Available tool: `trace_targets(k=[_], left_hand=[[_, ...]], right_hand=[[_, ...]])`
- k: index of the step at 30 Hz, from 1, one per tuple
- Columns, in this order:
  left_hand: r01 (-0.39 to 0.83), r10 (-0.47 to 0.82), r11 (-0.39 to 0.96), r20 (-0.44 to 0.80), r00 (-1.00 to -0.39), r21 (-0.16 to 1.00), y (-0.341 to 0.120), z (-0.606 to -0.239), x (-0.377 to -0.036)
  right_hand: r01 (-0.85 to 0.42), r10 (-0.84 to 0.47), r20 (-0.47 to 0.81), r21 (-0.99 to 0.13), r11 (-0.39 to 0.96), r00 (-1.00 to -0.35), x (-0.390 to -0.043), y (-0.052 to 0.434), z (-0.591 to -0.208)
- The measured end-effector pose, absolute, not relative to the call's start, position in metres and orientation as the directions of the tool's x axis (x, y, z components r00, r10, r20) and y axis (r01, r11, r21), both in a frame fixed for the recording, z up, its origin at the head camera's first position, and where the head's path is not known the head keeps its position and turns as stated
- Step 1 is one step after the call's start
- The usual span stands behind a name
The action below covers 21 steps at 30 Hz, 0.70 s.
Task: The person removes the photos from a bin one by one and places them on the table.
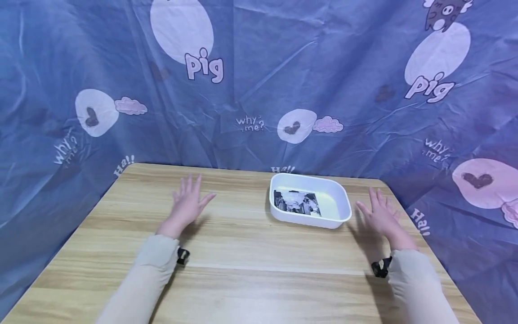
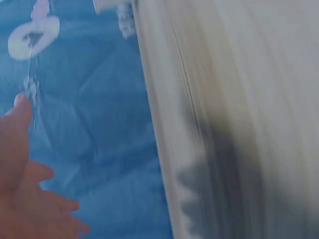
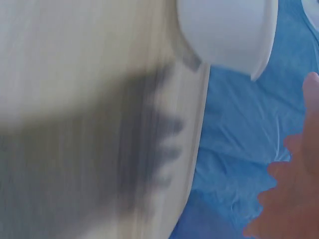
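Note:
A white plastic basin with rounded corners stands toward the back right of the wooden table. Inside it, a flat piece with a black-and-white picture lies at the left part of the floor. My right hand hovers just right of the basin, fingers spread, holding nothing. In the right wrist view the basin's outer wall shows near that hand. My left hand is over the table's left half, fingers spread and holding nothing; the left wrist view catches its thumb and fingertips.
The wooden table ends at a back edge close behind the basin. A blue cloth curtain printed with pigs, hearts and words hangs behind it and along both sides. Each wrist carries a small black device.

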State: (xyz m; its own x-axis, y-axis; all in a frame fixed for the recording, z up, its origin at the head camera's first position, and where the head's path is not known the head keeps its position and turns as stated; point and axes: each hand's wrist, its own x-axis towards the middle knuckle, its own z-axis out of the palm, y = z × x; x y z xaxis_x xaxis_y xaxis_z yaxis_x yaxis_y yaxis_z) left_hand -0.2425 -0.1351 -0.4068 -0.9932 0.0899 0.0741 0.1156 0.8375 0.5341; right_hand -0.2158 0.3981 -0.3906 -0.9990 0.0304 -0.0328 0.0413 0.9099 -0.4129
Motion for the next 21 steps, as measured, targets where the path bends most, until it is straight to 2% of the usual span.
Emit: trace_targets(k=[6, 9, 12, 21], left_hand=[[0.158, 0.149, 0.640, 0.080, -0.986, 0.752, -0.076, -0.413, -0.262], [0.137, 0.147, 0.506, 0.071, -0.987, 0.852, -0.049, -0.415, -0.269], [0.087, 0.139, 0.370, 0.037, -0.990, 0.925, -0.025, -0.418, -0.274], [-0.085, 0.221, 0.079, -0.101, -0.970, 0.993, 0.027, -0.428, -0.281]], right_hand=[[-0.036, -0.040, 0.006, -0.590, 0.807, -0.999, -0.231, 0.377, -0.397], [-0.011, -0.067, -0.054, -0.688, 0.725, -0.996, -0.235, 0.368, -0.397], [0.058, -0.062, -0.138, -0.723, 0.688, -0.988, -0.238, 0.362, -0.398], [0.181, -0.079, -0.246, -0.862, 0.473, -0.966, -0.242, 0.364, -0.406]])
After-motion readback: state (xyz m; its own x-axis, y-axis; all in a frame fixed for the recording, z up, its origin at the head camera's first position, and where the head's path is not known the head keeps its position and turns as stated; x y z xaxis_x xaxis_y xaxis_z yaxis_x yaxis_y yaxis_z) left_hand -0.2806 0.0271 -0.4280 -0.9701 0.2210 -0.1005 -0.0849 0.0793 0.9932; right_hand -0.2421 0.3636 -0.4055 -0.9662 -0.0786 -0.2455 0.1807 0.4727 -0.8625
